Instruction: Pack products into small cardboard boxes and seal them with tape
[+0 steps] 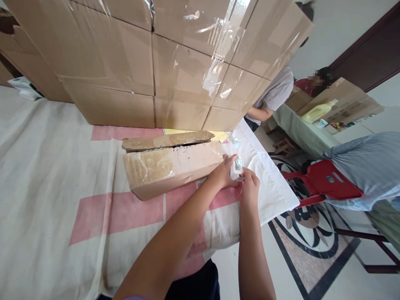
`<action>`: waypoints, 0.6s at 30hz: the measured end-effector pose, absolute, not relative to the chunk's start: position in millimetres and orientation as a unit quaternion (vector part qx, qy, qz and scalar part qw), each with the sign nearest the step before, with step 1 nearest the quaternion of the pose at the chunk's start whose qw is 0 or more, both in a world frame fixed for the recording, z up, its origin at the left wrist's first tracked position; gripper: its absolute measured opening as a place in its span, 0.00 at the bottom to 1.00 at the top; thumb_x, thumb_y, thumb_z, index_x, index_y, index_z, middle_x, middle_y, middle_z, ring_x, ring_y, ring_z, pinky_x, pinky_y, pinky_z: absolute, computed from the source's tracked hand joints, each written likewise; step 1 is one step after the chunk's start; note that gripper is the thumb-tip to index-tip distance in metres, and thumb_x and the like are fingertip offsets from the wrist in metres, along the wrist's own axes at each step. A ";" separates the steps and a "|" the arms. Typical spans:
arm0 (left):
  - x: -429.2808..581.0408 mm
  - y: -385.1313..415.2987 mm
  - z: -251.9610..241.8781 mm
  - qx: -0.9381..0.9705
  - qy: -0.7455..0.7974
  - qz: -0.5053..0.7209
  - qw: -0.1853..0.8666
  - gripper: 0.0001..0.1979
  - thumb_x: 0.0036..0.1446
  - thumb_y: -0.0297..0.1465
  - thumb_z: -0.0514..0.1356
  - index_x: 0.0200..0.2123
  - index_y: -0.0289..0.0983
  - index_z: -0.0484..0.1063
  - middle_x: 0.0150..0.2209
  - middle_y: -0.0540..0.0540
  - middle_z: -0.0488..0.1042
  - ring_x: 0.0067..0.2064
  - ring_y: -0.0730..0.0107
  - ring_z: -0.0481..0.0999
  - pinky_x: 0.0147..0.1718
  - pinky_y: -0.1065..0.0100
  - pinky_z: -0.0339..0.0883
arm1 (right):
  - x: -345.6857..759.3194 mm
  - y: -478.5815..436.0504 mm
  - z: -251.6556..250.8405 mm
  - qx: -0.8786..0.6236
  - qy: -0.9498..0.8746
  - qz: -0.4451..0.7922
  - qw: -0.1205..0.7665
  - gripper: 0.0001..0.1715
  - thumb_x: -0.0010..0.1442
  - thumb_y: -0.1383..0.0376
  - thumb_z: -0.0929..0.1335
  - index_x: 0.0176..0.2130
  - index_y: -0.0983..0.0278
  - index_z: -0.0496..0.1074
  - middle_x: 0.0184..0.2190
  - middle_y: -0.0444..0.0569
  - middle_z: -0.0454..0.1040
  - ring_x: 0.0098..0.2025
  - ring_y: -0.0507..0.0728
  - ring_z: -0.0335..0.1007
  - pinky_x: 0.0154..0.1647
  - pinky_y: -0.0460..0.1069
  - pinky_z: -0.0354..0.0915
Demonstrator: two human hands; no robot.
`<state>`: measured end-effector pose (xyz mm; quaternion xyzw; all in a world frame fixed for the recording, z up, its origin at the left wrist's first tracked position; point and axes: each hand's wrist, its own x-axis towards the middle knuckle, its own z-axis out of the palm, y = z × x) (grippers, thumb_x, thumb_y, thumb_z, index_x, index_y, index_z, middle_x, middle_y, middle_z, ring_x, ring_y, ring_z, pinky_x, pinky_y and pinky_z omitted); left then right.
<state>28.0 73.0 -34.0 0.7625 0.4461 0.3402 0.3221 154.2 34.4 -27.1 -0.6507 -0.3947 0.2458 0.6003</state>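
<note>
Near the right part of the cloth-covered table, a small white container (pixel 236 171) with something shiny at its top is held between my hands. My left hand (pixel 225 171) is wrapped round its left side. The fingers of my right hand (pixel 250 180) are pinched together at its right edge; what they grip there is too small to make out. Just left of my left hand lies a long cardboard box (pixel 171 164) with a raised flap. A small clear item (pixel 235 141) rests on the cloth beyond the container.
Taped cardboard boxes (pixel 184 71) are stacked behind the long box. The table's edge (pixel 283 206) is at the right. Beyond it are a red chair (pixel 333 181) with a seated person, other people, and another table with a yellow bottle (pixel 318 111).
</note>
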 end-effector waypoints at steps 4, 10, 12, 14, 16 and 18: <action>28.2 73.7 -33.8 0.765 0.451 0.335 0.315 0.56 0.43 0.43 0.74 0.71 0.44 0.51 0.67 0.36 0.58 0.63 0.42 0.67 0.60 0.53 0.65 | 148.9 30.8 -15.9 -0.666 -0.392 0.237 0.589 0.10 0.48 0.60 0.67 0.21 0.63 0.71 0.46 0.52 0.75 0.42 0.56 0.70 0.36 0.49 0.64; 30.1 74.5 -35.6 0.772 0.471 0.319 0.283 0.58 0.41 0.47 0.74 0.72 0.46 0.51 0.68 0.37 0.57 0.64 0.41 0.64 0.62 0.52 0.62 | 151.2 26.7 -13.1 -0.670 -0.406 0.221 0.581 0.10 0.50 0.62 0.66 0.20 0.63 0.70 0.46 0.52 0.74 0.49 0.58 0.69 0.45 0.50 0.65; 30.5 74.4 -36.7 0.772 0.475 0.318 0.278 0.58 0.42 0.48 0.74 0.72 0.46 0.50 0.69 0.37 0.57 0.65 0.41 0.64 0.62 0.52 0.62 | 151.9 26.1 -13.2 -0.673 -0.406 0.222 0.577 0.10 0.50 0.62 0.66 0.20 0.63 0.70 0.47 0.51 0.74 0.50 0.58 0.69 0.46 0.50 0.65; 30.6 74.3 -37.1 0.772 0.475 0.318 0.280 0.57 0.43 0.50 0.73 0.72 0.46 0.50 0.69 0.36 0.57 0.66 0.41 0.63 0.61 0.53 0.62 | 152.0 25.9 -13.0 -0.674 -0.404 0.225 0.576 0.10 0.50 0.62 0.66 0.20 0.63 0.70 0.46 0.52 0.74 0.50 0.58 0.69 0.46 0.50 0.64; 30.5 74.1 -36.8 0.772 0.474 0.317 0.281 0.57 0.43 0.50 0.73 0.72 0.46 0.51 0.69 0.36 0.57 0.66 0.41 0.63 0.61 0.53 0.62 | 151.5 25.8 -12.7 -0.675 -0.402 0.228 0.575 0.10 0.49 0.63 0.66 0.19 0.63 0.70 0.46 0.52 0.75 0.49 0.58 0.69 0.44 0.50 0.64; 30.3 74.1 -36.3 0.773 0.475 0.315 0.280 0.57 0.42 0.48 0.74 0.72 0.46 0.51 0.69 0.36 0.57 0.66 0.41 0.63 0.61 0.53 0.63 | 150.2 25.2 -12.6 -0.676 -0.402 0.230 0.574 0.10 0.49 0.63 0.65 0.19 0.63 0.70 0.46 0.52 0.75 0.47 0.58 0.70 0.41 0.49 0.64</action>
